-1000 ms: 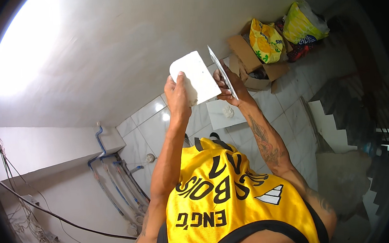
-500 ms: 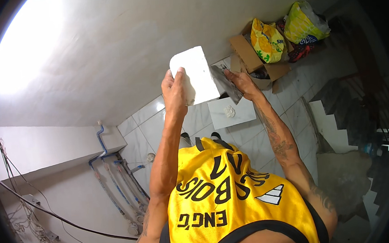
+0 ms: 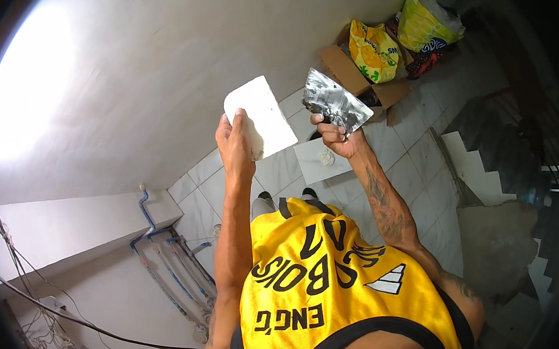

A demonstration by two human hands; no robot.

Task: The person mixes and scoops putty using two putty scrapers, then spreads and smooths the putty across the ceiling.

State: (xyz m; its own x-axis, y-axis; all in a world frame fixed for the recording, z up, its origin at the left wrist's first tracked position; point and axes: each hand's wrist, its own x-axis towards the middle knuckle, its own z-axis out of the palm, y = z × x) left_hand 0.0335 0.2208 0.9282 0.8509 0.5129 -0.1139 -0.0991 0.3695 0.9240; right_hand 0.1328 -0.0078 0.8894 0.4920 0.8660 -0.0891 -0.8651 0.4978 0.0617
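My left hand [image 3: 235,145] grips a white rectangular board [image 3: 262,115] by its lower left edge, thumb on its face. One corner of the board is rounded. My right hand [image 3: 343,140] is closed round the lower edge of a flat metal plastering blade [image 3: 338,102], its shiny face smeared with grey and white. A gap separates blade and board, both held up in front of the wall. Below my right hand, a pale square tile [image 3: 307,163] bears a small lump of white putty [image 3: 326,157]; the hand hides part of the tile.
An open cardboard box [image 3: 340,62] with a yellow bag [image 3: 373,50] stands against the wall [image 3: 177,72], a green-yellow bag [image 3: 427,21] beside it. Steps [image 3: 477,169] lie at the right. Blue pipes [image 3: 169,258] and loose cables [image 3: 37,298] are at the left.
My right hand has turned the metal blade upward, showing its broad smeared face, and moved it away from the board. The board has shifted slightly left and down.
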